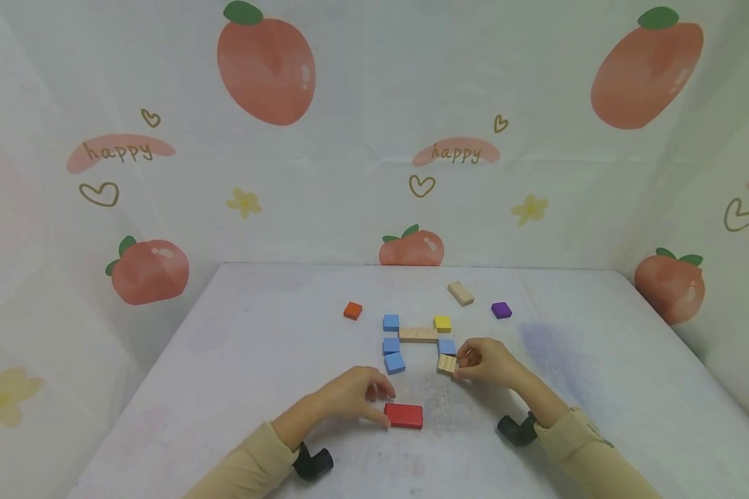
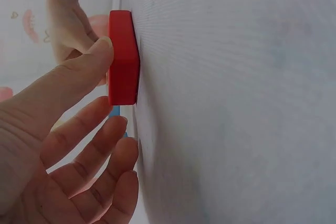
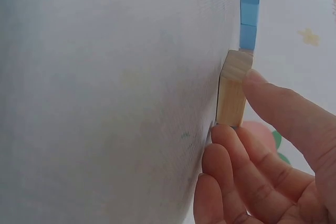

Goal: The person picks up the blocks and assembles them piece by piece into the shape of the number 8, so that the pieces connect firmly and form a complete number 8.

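On the table, my left hand (image 1: 357,394) is beside a flat red block (image 1: 403,416). Its thumb touches the block's near left corner, and the other fingers are loosely spread beyond the left end, as the left wrist view shows. My right hand (image 1: 490,360) pinches a small striped wooden block (image 1: 446,364) at its right side with thumb and fingertips. The block lies against a blue block (image 1: 446,346). Beyond that is a yellow block (image 1: 442,324). A long wooden block (image 1: 418,335) bridges across to the left column, whose nearest block is blue (image 1: 394,363).
An orange block (image 1: 352,310) lies to the left beyond the arrangement. Farther back on the right are a pale wooden block (image 1: 460,293) and a purple block (image 1: 501,310). A fruit-printed curtain (image 1: 362,201) hangs behind the white table (image 1: 256,333).
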